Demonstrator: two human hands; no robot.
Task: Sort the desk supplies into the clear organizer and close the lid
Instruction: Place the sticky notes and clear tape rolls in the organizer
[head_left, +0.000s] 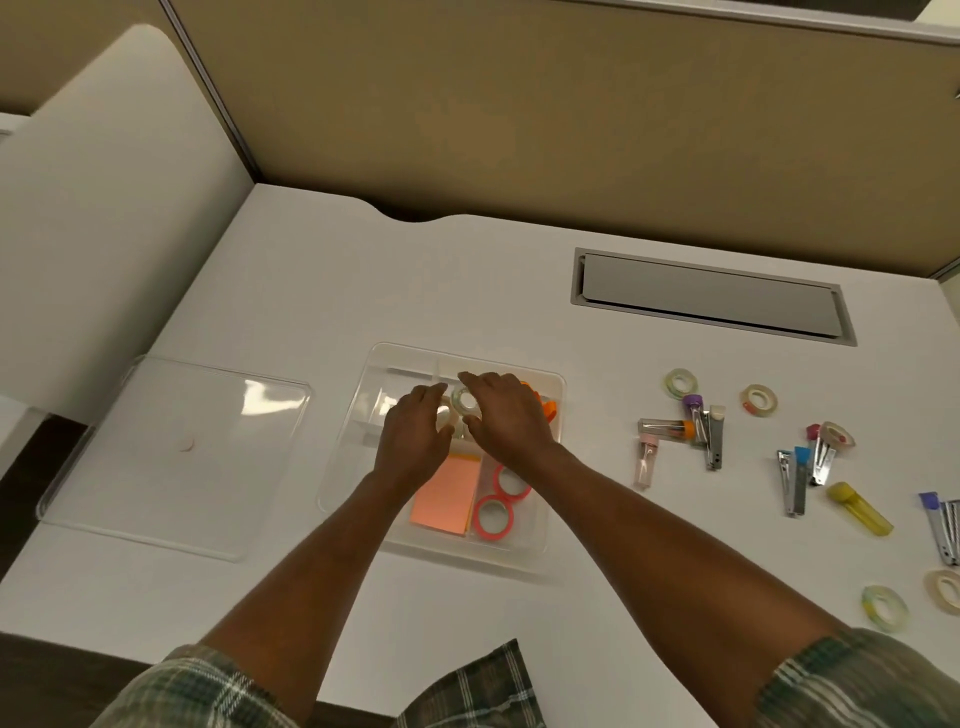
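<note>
Currently I am hovering left hand (415, 436) and right hand (506, 415) over the far side of the organizer (353, 467), fingers loosely straight, gripping nothing. A tape roll (465, 400) is sitting between them: light, stiff, slick, probably best pinched across its rim.

I have the organizer (344, 467) on the desk (311, 312), its lid (171, 457) flat to the left. In its front compartments a sticky-note pad (447, 499) lies left of two tape rolls (493, 515). Scattered to the right lie loose tape rolls (680, 383), nail clippers (715, 439) and tubes (667, 427).
</note>
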